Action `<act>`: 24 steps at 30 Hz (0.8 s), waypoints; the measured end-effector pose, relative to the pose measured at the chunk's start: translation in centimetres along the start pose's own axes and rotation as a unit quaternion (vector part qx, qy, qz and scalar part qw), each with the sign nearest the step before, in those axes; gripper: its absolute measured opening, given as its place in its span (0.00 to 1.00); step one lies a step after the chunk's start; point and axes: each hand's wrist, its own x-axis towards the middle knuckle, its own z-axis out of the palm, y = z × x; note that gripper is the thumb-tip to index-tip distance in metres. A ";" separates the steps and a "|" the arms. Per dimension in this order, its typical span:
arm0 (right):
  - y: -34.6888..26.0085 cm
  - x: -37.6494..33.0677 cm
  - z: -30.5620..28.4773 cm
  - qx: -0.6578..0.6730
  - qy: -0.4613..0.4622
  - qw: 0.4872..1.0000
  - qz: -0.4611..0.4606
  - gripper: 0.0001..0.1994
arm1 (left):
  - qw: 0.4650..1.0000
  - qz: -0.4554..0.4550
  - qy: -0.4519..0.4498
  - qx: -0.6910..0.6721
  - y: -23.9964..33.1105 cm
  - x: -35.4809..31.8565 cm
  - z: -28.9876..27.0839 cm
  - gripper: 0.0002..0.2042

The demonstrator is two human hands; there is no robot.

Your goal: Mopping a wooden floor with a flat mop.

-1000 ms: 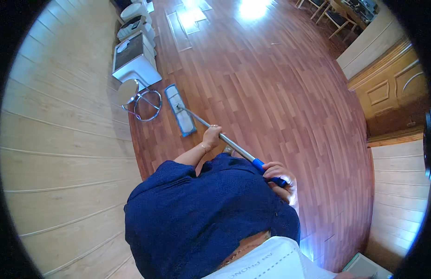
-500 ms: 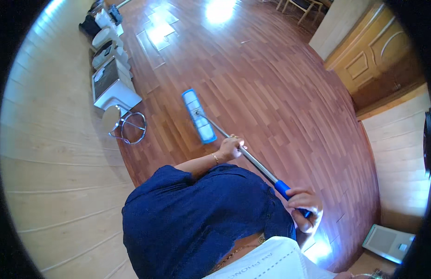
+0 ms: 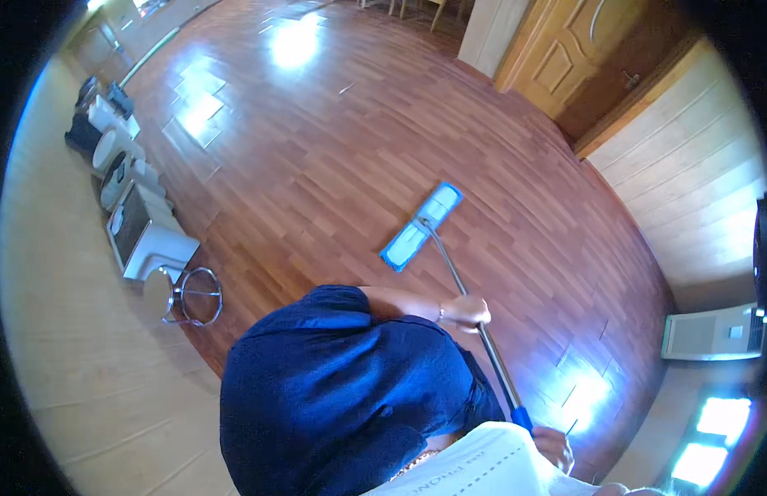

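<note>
A flat mop lies with its pale, blue-edged head [image 3: 410, 241] on the wood-look floor [image 3: 334, 157], ahead of me and slightly right of the middle. From it a metal pole [image 3: 500, 365] slants down toward me. My left hand [image 3: 468, 312], a bracelet at its wrist, is closed around the middle of the pole. Lower down, my right hand [image 3: 554, 449] grips near the blue handle end [image 3: 521, 417]; a white cloth in front of my body partly hides this hand and the end of the handle.
Along the left wall stand a round stool [image 3: 189, 296] with chrome legs, a white cabinet [image 3: 156, 240] and several other items. A wooden door [image 3: 565, 70] is at the far right. A pale boxy appliance [image 3: 714, 333] stands by the right wall. Chair legs show at the far edge.
The mop head has swung to the right and turned to slant the other way. Both hands moved with the pole, the right one lower toward my body. The view has turned rightward.
</note>
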 end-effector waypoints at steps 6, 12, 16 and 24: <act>0.9 -1.4 2.2 0.036 0.040 0.998 0.045 0.13 | 0.981 0.017 -0.180 0.073 0.4 4.6 2.1 0.09; 2.8 1.2 5.3 0.101 0.067 0.990 0.075 0.12 | 0.991 -0.016 -0.100 0.086 -5.6 1.8 -1.0 0.05; 5.3 7.3 12.7 0.018 0.301 0.945 0.128 0.12 | 0.991 -0.072 -0.009 0.115 -12.0 -0.2 -3.8 0.06; 9.6 18.1 20.6 0.135 0.127 0.966 0.179 0.07 | 0.950 -0.269 0.074 0.139 -24.9 -8.6 -12.4 0.02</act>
